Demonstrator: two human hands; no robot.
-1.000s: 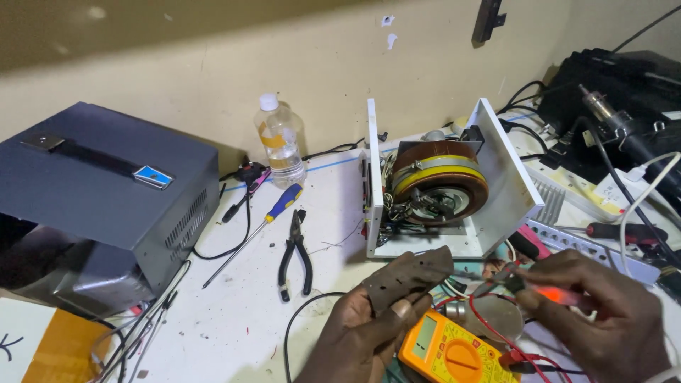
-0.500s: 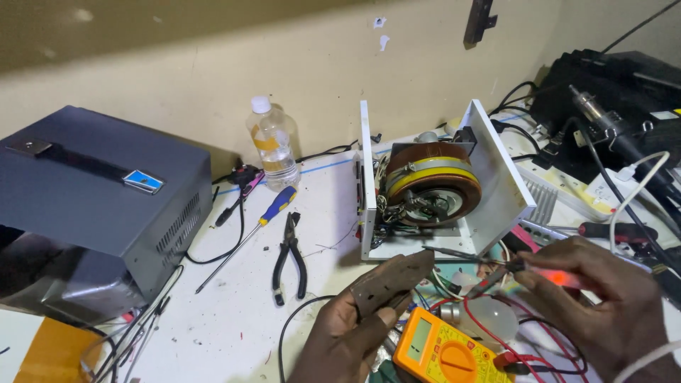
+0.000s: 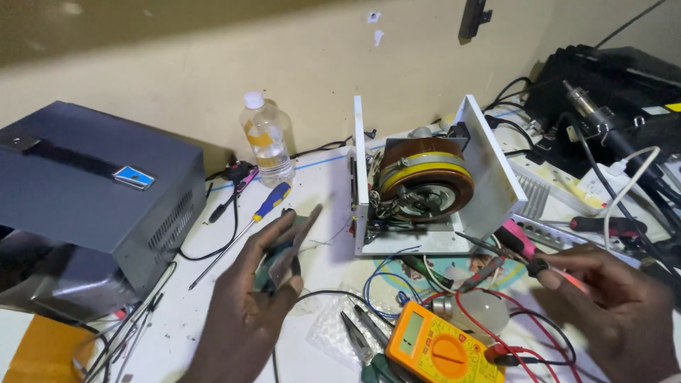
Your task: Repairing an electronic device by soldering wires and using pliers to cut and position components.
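Brown and flat, a small circuit board [image 3: 292, 245] sits edge-on in our left hand [image 3: 248, 312] at the lower middle of the frame, fingers and thumb clamped on it above the white bench [image 3: 213, 298]. Something dark green shows behind the board in the same grip, though we cannot make out what it is. Our right hand [image 3: 610, 312], at the lower right, is closed on a probe with a red lead [image 3: 496, 269], its thin tip pointing up and left toward the open white chassis [image 3: 489, 170]. Inside that chassis stands a round copper-coloured coil with a yellow band [image 3: 424, 177].

Below, between our two hands, an orange multimeter [image 3: 433, 351] lies on the bench with red and black wires curling from it, just beside a pale bulb [image 3: 475, 312]. Grey-handled pliers [image 3: 365, 333] lie on a clear plastic bag to the left of the meter. A blue-and-yellow screwdriver [image 3: 248, 227] lies left of centre, and a clear plastic bottle [image 3: 266, 142] stands by the wall behind it. A grey metal box [image 3: 92, 184] fills the left side.
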